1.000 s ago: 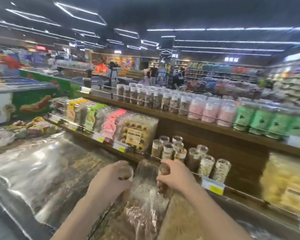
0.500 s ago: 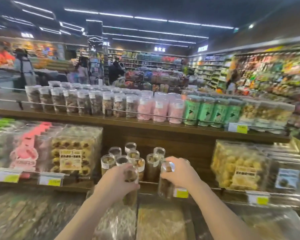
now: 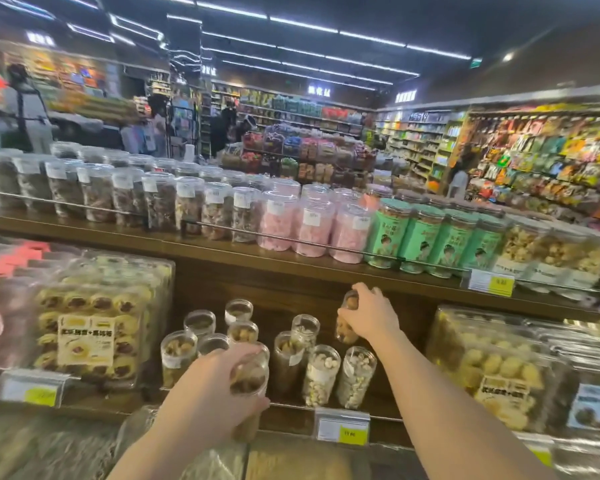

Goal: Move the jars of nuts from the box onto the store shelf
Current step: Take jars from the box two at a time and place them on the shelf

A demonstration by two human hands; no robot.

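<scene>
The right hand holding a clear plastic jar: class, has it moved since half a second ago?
Yes. The right hand has carried its clear plastic jar farther back over the standing jars.

A cluster of jars (image 3: 293, 355) stood on the lower shelf (image 3: 291, 415), between a cookie box (image 3: 90, 323) on the left and a pastry box (image 3: 492, 368) on the right. Above, the upper shelf (image 3: 222, 252) carried a long row of tubs (image 3: 201, 202).

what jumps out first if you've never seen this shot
Two bare arms reach in from below: the left hand grips a clear jar of nuts at the lower shelf's front, the right hand holds another jar further back. Above, pink jars and green tins line the upper shelf.
</scene>
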